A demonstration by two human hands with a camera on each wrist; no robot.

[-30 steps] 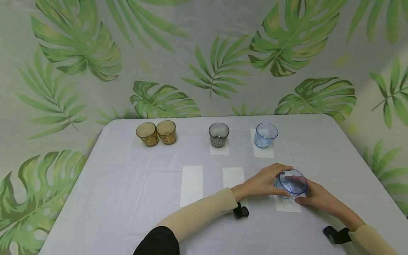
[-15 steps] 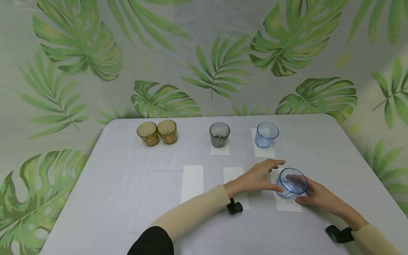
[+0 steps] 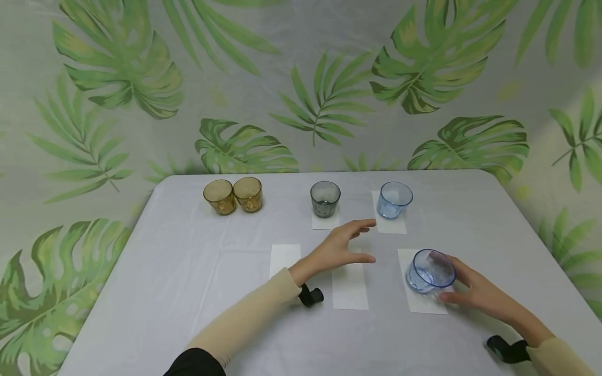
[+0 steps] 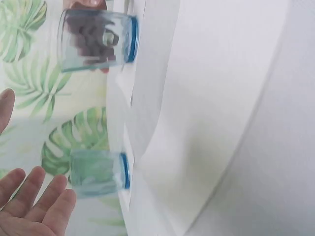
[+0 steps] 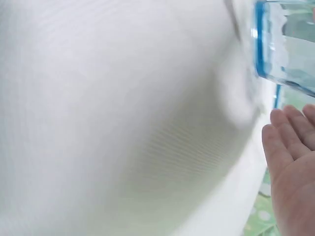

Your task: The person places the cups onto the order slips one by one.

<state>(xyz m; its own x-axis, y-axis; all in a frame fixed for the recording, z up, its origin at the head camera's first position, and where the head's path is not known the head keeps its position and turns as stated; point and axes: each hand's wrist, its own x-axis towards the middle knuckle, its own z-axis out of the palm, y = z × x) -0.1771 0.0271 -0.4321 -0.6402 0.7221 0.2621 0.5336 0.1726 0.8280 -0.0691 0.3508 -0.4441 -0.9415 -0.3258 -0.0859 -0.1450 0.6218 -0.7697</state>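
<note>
The near blue glass [image 3: 430,271] stood upright on its white card [image 3: 428,304], with paper showing past it on the left and near sides. The right hand [image 3: 479,287] was at its right side, fingers reaching behind and thumb near its front; the fingers lay fairly straight, loose rather than wrapped, though I couldn't tell whether they touched the glass. Beyond that hand, cloth ran on to the table's slanting right edge.

The left hand [image 3: 334,248] was open, thumb and fingers spread wide, well apart from the near glass and overlapping the far end of the middle card [image 3: 350,290]. To its left, the left card [image 3: 285,258] was partly hidden by the sleeve.

Farther back stood the far blue glass [image 3: 394,201] and the grey glass [image 3: 325,201], each on a card, a lane of cloth between. A wider gap led to two amber glasses [image 3: 248,196], set side by side near the back edge of the table [image 3: 155,292].
</note>
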